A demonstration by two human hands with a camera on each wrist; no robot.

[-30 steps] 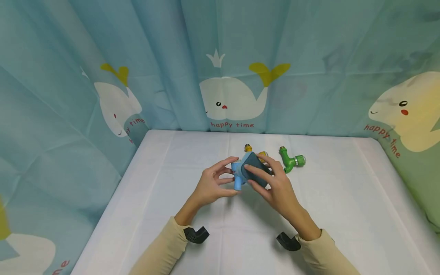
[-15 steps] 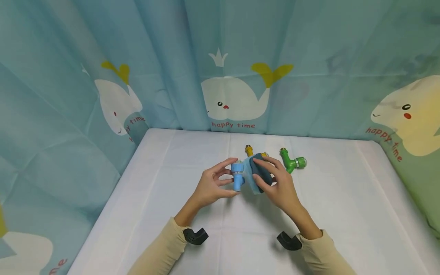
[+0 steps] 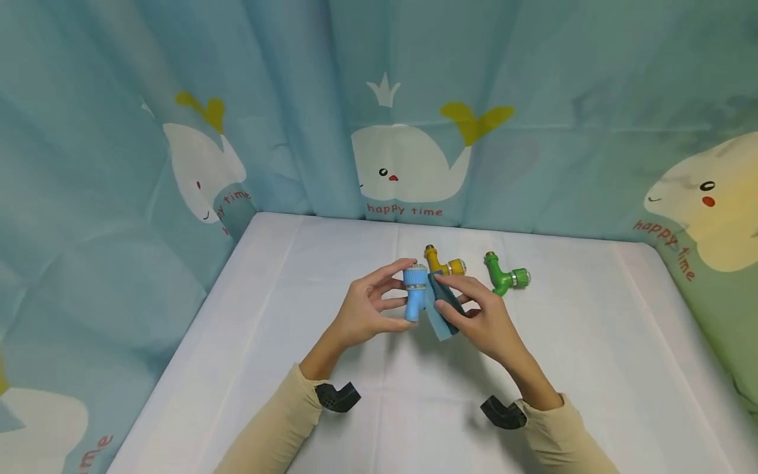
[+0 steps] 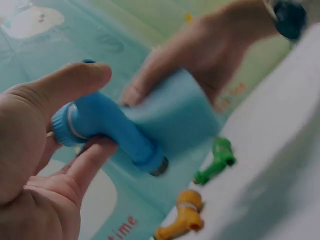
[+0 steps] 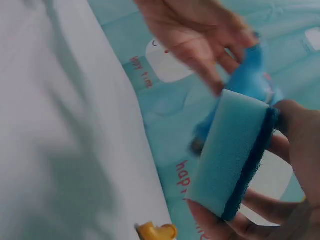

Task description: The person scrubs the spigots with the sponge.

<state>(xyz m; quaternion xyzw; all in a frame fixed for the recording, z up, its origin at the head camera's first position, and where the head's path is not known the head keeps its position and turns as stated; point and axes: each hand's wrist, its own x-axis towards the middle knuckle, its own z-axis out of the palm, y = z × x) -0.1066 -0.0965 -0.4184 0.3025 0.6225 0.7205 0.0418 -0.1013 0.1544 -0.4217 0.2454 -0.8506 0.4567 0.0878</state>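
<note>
We hold a small blue plastic elbow-shaped tap fitting (image 3: 416, 293) in our left hand (image 3: 361, 316), lifted above the white-covered table (image 3: 592, 368), roughly over its middle. Thumb on top near the ribbed collar, fingers curled underneath — a pinch grip, hand partly closed around it. The left wrist view shows the collar end (image 4: 67, 125) between thumb and forefinger and the far end free.

Our right hand (image 3: 485, 319) grips a rectangular sponge, light blue foam with a dark scouring face (image 3: 443, 309), fingers curled round its long edges, the foam face pressed against the fitting's side.

Handling, as we judge it: the fitting looks light and rigid, with smooth plastic that's probably slippery if wet. The ribbed collar is the best place to hold; the bend stops it rolling in the fingers. The sponge looks soft and compressible, so an edge grip is fine and no crush risk.

On the table behind the hands lie a yellow plastic tap fitting (image 3: 443, 263) and a green plastic tap fitting (image 3: 503, 276), near each other but apart. A teal whale-print curtain (image 3: 408, 158) surrounds the table.
</note>
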